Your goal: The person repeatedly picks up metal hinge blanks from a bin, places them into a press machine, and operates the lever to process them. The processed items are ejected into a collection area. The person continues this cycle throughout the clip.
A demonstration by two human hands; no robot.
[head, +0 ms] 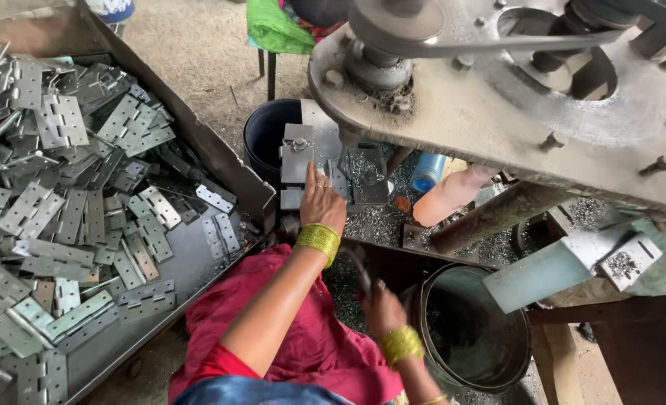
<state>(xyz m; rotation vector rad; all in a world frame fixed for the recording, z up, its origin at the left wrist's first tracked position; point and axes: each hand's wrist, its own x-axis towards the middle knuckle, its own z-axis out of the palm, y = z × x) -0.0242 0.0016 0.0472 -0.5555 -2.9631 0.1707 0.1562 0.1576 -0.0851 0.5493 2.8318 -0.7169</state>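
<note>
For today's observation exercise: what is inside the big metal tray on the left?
The tray holds a loose heap of flat grey metal hinges, with bare tray floor near its lower right side. Whatever lies beneath the heap is covered.

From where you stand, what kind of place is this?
Probably a small metal workshop making hinges. A tray heaped with flat metal hinges sits beside a belt-driven machine, and metal shavings litter the bench where the left hand works.
</note>
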